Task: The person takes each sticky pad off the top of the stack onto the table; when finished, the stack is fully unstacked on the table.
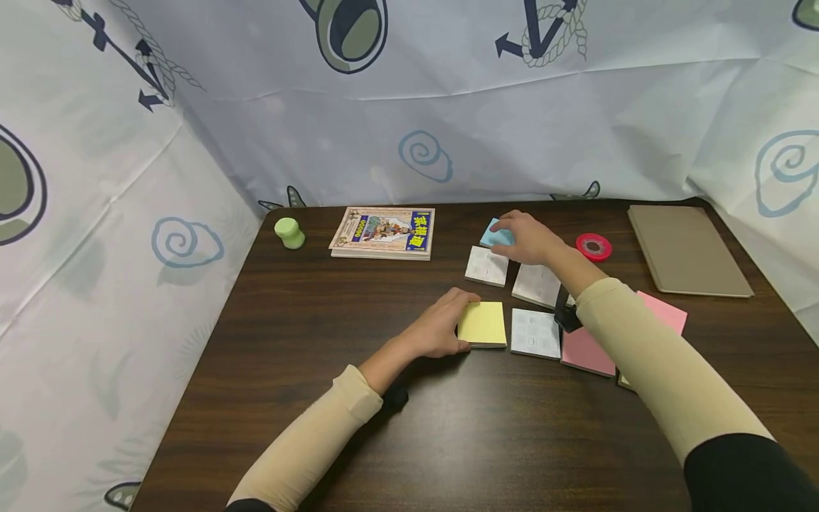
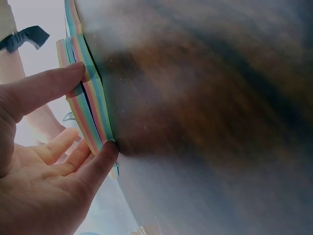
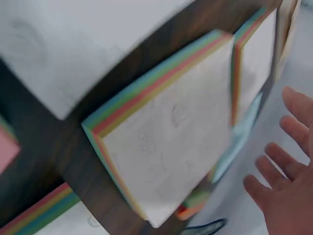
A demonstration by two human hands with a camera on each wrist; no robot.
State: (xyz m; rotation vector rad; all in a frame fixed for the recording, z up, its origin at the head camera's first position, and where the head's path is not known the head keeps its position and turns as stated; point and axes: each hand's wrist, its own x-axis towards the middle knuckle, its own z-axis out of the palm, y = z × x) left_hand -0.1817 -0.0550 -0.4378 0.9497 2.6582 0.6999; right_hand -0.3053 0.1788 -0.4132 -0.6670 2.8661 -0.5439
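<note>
My left hand [image 1: 441,323] grips the yellow sticky note pad [image 1: 484,323] at its left side, with the thumb near the front corner and the fingers near the back one. The left wrist view shows the striped edges of the stacked pads [image 2: 93,112] between thumb and fingers. My right hand [image 1: 527,238] reaches over the small blue sticky note pad [image 1: 493,233], its fingers spread and loosely bent. In the right wrist view the fingers appear apart from the pads. Three white-topped pads [image 1: 535,333] lie between and beside the hands, one partly under the right wrist.
Pink pads [image 1: 589,350] lie partly beneath the right forearm. A red ring-shaped roll [image 1: 593,247] and a tan folder or notebook [image 1: 691,249] are at the right. Toward the back left are books [image 1: 384,233] and a pale green knob-shaped object [image 1: 290,232]. A patterned cloth hangs behind the table.
</note>
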